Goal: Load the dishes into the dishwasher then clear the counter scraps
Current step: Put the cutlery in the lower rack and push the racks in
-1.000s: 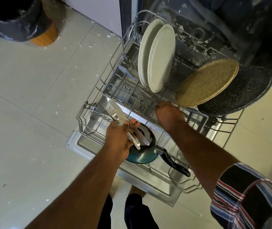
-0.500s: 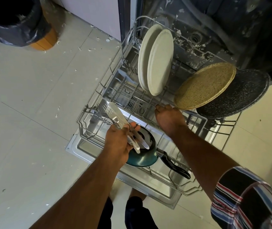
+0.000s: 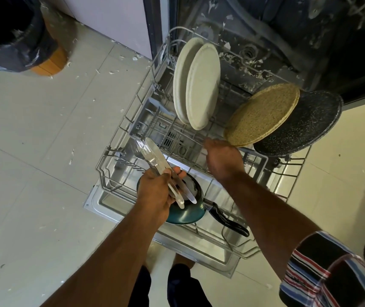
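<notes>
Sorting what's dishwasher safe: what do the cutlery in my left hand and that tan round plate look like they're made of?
Cutlery: bare metal, likely stainless steel, going by its bright mirror glare. Tan plate: matte and finely speckled, probably ceramic or melamine; the look leaves it open.

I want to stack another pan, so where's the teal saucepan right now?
In the head view the teal saucepan sits in the near end of the lower rack, just under the left hand holding the cutlery, its black handle pointing right.
</notes>
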A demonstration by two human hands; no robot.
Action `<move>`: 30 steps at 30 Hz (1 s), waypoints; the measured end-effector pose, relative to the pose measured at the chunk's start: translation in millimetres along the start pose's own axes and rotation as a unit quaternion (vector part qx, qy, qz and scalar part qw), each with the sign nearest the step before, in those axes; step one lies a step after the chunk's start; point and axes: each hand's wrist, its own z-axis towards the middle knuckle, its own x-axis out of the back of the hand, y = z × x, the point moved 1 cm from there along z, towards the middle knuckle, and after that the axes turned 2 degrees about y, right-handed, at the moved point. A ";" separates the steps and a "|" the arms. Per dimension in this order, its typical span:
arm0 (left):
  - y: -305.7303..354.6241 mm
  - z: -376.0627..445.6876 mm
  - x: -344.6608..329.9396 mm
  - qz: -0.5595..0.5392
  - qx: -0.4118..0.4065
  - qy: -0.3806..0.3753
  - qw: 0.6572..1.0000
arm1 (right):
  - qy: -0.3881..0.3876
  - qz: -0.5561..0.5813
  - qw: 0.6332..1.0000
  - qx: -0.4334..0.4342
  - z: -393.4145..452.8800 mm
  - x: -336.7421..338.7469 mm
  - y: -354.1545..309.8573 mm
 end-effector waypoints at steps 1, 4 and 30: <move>0.9 -1.8 -1.0 0.006 -0.004 -0.001 1.000 | 0.011 0.032 0.999 -0.018 -5.7 4.0 0.1; 3.2 -8.7 -8.2 0.030 -0.019 -0.025 0.999 | 0.046 0.190 0.973 -0.119 -36.0 20.3 1.7; 4.8 -12.4 -34.2 0.162 -0.001 -0.089 0.983 | 0.077 0.847 0.186 -0.492 -130.4 43.1 -29.4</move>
